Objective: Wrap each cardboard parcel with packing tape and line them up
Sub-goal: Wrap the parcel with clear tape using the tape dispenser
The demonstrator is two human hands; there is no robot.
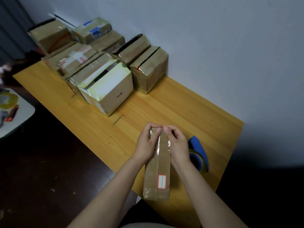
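Note:
A long, narrow cardboard parcel (160, 170) wrapped in clear tape lies lengthwise on the wooden table (189, 109), a red-bordered label near its close end. My left hand (146, 142) grips its far left side, fingers curled over the far end. My right hand (176, 142) grips the far right side, and both thumbs press the tape on top. A blue tape dispenser (199, 153) with a clear roll sits just right of my right hand.
Several taped cardboard parcels (105, 63) stand grouped at the table's far end against the wall, a whitish box (110, 89) nearest me. A small white table (18, 112) at the left holds a tape roll. Dark floor lies left of the table.

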